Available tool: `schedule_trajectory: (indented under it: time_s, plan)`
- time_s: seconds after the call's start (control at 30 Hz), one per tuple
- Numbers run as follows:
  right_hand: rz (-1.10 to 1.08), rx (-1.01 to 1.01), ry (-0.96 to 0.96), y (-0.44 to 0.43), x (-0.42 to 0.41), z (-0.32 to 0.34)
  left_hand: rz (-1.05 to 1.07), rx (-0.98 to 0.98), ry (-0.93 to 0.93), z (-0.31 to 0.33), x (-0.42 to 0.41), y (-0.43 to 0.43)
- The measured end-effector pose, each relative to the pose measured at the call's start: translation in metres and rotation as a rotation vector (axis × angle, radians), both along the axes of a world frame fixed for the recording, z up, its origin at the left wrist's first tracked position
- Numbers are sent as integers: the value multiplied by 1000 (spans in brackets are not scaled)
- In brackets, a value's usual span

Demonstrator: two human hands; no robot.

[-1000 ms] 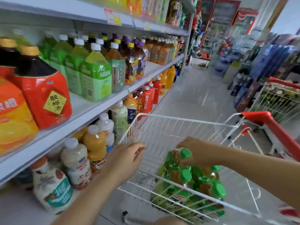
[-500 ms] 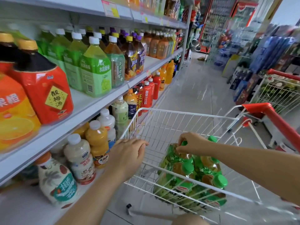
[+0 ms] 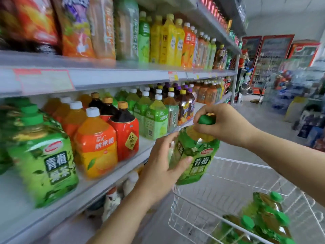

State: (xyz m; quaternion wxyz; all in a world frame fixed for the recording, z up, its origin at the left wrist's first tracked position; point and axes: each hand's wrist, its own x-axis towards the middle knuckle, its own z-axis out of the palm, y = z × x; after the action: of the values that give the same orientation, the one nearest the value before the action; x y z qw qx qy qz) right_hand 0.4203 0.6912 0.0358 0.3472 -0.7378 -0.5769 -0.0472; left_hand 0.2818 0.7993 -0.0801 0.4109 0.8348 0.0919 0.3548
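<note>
I hold a large green-labelled tea bottle (image 3: 197, 155) with a green cap, upright in the air above the white wire cart (image 3: 233, 169) and just in front of the middle shelf (image 3: 112, 166). My right hand (image 3: 223, 124) grips its cap and neck from above. My left hand (image 3: 161, 169) wraps round its left side, thumb across the label. Several bottles of the same kind (image 3: 263, 219) lie in the cart at the lower right. Same-labelled green bottles (image 3: 40, 155) stand at the near left of the shelf.
Orange juice (image 3: 95, 143) and red-labelled dark bottles (image 3: 124, 132) stand on the shelf between the green ones and my hands. More drinks fill the upper shelf (image 3: 165, 39) and the lower one. The aisle floor runs ahead to drink fridges (image 3: 270, 64) and stacked goods on the right.
My right hand has lifted one green bottle out of the cart up to shelf height. My left hand left the cart rim and took the bottle's side. The view has tilted upward.
</note>
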Motion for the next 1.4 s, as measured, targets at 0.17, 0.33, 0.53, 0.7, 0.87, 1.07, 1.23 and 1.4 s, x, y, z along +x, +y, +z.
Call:
schedule_trajectory:
  time_s: [0.17,0.33,0.53,0.7,0.87,1.07,1.23,1.4]
  plan:
    - [328,15,172,39,-60,7,269,161,-108,3,-58,7]
    - [607,21,218,85,-122,-2,531,62,-255,-9,-120,17]
    - [678,39,217,150,-157,-13,815,108,-326,-4,-192,29]
    - [588,-104,-228,197,-181,-46,991,211,-276,-1,-234,47]
    - [535,-81,-320,209,-192,-56,1090,149,-338,-4,-252,77]
    - [509,-50,-371,210,-192,-60,1128,26,-339,-7,-253,126]
    - [509,-30,-374,209,-191,-63,1127,-44,-333,-22,-253,154]
    - [497,-28,-372,208,-192,-63,1163,-70,-163,-16,-257,185]
